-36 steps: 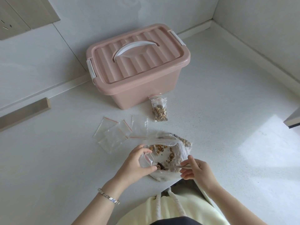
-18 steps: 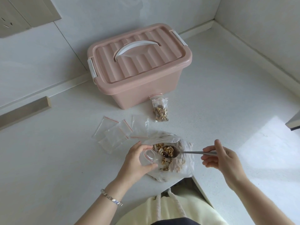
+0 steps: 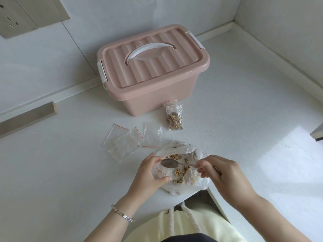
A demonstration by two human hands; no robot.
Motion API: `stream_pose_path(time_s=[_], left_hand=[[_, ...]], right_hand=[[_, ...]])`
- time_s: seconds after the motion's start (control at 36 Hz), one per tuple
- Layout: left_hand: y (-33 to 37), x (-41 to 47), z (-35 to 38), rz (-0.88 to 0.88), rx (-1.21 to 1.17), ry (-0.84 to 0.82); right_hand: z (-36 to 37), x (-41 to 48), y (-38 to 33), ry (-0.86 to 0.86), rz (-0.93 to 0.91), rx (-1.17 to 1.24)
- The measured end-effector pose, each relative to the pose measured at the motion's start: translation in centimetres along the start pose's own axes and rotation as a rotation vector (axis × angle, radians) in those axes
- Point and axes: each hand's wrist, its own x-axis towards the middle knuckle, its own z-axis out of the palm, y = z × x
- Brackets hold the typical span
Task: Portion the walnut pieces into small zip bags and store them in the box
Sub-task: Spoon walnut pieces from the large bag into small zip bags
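Observation:
My left hand (image 3: 148, 173) holds a small zip bag (image 3: 160, 172) open at its red-lined mouth, over a large clear bag of walnut pieces (image 3: 185, 172) near the counter's front edge. My right hand (image 3: 222, 173) pinches the handle of a metal spoon (image 3: 170, 163); its bowl is turned over at the small bag's mouth and looks empty. A filled small bag of walnuts (image 3: 173, 117) lies in front of the pink box (image 3: 153, 70), whose lid is closed with a white handle on top.
Three empty zip bags (image 3: 129, 142) lie flat on the white counter (image 3: 244, 110) left of the large bag. Walls meet in the far right corner. A wooden strip (image 3: 28, 116) lies at the left by the wall. A dark edge (image 3: 317, 133) juts in at the right.
My right hand lifted a spoonful of walnuts out of the large bag, then came back left and turned the spoon over at the small bag's mouth. My left hand stayed in place.

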Motion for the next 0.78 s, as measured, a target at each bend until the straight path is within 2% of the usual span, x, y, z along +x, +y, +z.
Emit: stream_pose_path(time_s=[0.11, 0.19, 0.31, 0.5, 0.78], left_hand=[[-0.8, 0.0, 0.1, 0.01, -0.011, 0.022], [-1.2, -0.1, 0.1, -0.006, -0.009, 0.008], [-1.3, -0.2, 0.2, -0.03, 0.014, -0.017], [-1.0, -0.3, 0.1, -0.065, 0.03, -0.016], [-0.8, -0.3, 0.1, -0.057, 0.033, -0.017]], right_hand=[[-0.8, -0.3, 0.9, 0.162, 0.106, 0.062], [-0.8, -0.5, 2.7, 0.203, 0.185, 0.043], [0.2, -0.7, 5.0, 0.168, 0.252, 0.02], [2.1, -0.5, 6.6, 0.1, 0.253, 0.078], [2.5, -0.8, 6.9, -0.008, 0.638, 0.384]])
